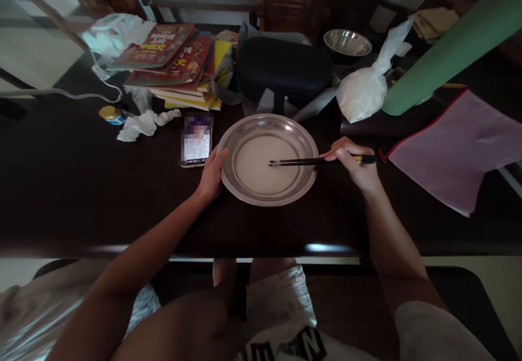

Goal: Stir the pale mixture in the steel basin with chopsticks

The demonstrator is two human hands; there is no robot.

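A round steel basin [306, 138] with pale milky liquid in it sits on the dark table in front of me. My left hand [212, 175] grips its left rim. My right hand [354, 161] holds a pair of black chopsticks [304, 161] level across the right rim, their tips dipped in the liquid near the middle of the basin.
A phone [196, 139] lies just left of the basin. Behind stand a stack of books [175, 64], a black case [283, 70], a tied white bag [365, 92], a steel bowl [347, 42] and a green roll [452, 45]. Crumpled tissue [141, 123] and a small jar [111, 114] lie at left, a pink folder [460, 151] at right.
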